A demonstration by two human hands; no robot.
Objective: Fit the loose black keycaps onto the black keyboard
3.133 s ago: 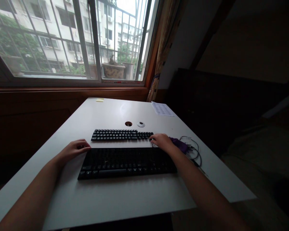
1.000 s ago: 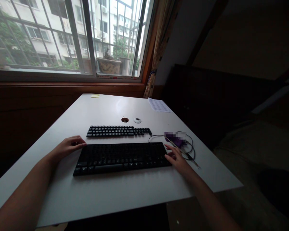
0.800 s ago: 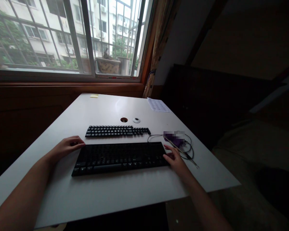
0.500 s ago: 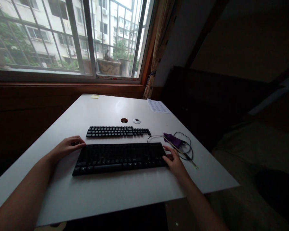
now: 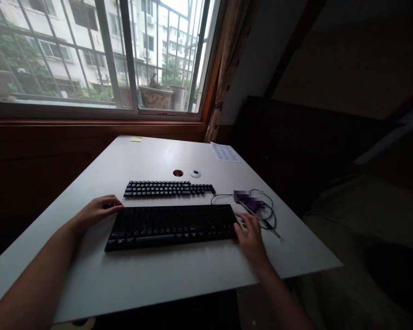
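Observation:
A black keyboard (image 5: 172, 227) lies flat on the white desk in front of me; its lower rows bear keys, while the upper part is too dark to make out. My left hand (image 5: 103, 208) holds its far left corner with curled fingers and thumb. At the right edge, my right hand (image 5: 249, 231) has thumb and forefinger against the keyboard's side. Beyond it, black keycaps (image 5: 158, 188) stand in tight rows with a stepped right end. A thin light-coloured stick-like tool (image 5: 275, 233) lies just past my right hand.
A purple cloth pouch (image 5: 249, 201) with a coiled black cable (image 5: 271, 208) lies right of the keycaps. Farther back are a round hole (image 5: 178, 173), its white cover (image 5: 195, 173), a printed sheet (image 5: 227, 152) and yellow sticky notes (image 5: 136, 139). A barred window (image 5: 89, 59) stands behind.
My right hand has come from the right end of the keycap rows to the keyboard's right edge, where its fingers have since shifted slightly. My left hand stays at the corner.

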